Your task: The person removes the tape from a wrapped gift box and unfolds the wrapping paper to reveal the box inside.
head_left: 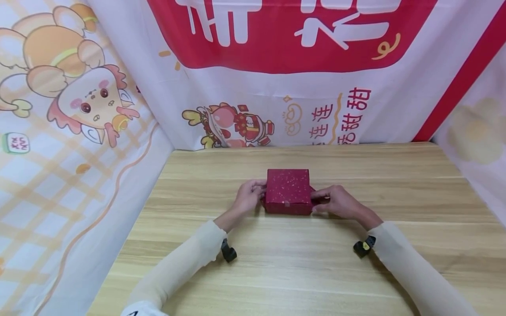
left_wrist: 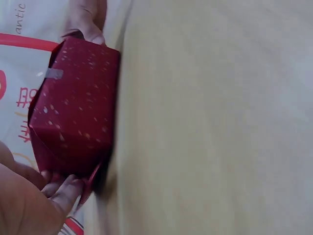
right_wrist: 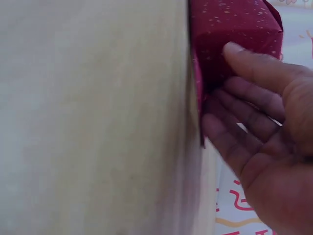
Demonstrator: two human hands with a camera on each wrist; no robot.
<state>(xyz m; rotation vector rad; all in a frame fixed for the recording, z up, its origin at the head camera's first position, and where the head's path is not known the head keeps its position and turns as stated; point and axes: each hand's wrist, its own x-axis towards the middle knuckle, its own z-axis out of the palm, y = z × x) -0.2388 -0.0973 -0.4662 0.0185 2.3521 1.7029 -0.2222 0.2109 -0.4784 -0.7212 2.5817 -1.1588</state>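
Note:
A box-shaped parcel in dark red speckled wrapping paper lies on the table. A small strip of tape shows on its front side. At the parcel's left end, my left hand presses its fingers against the folded paper, beside a loose flap. My right hand is at the opposite end, its fingers extended and its thumb touching the end face. Below these right fingers, another paper flap sticks out along the table. The parcel's underside and far side are hidden.
The wood-grain table extends around the parcel. Behind it hangs a white cloth with red print, and a patterned cloth covers the left side. Each wrist carries a black strap device, such as the left strap.

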